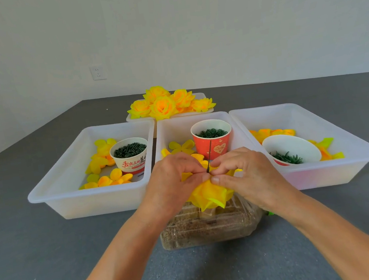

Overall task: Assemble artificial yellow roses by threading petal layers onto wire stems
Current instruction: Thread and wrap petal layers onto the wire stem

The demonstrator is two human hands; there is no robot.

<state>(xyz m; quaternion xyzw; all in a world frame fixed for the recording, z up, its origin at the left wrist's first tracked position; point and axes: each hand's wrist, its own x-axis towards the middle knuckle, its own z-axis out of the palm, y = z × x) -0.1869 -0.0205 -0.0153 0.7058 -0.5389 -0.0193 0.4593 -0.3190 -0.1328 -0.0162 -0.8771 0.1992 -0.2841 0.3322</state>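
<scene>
— Progress? How many yellow fabric roses (164,104) are finished?

— Several, at 12 o'clock. Another half-made yellow rose (209,195) sits central; left hand (173,183) and right hand (244,174) pinch it around the thin dark wire stem (209,155). Loose yellow petal layers (104,159) remain.

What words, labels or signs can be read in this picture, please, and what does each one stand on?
"舌尖上的美…": red characters on the white paper cup in the left tray; the last character is cut off at the cup's edge, and the smaller line beneath is too blurred to read.
Heart-shaped emblem on the red paper cup in the middle tray: its characters are too small to read.
No other text shows.
</scene>
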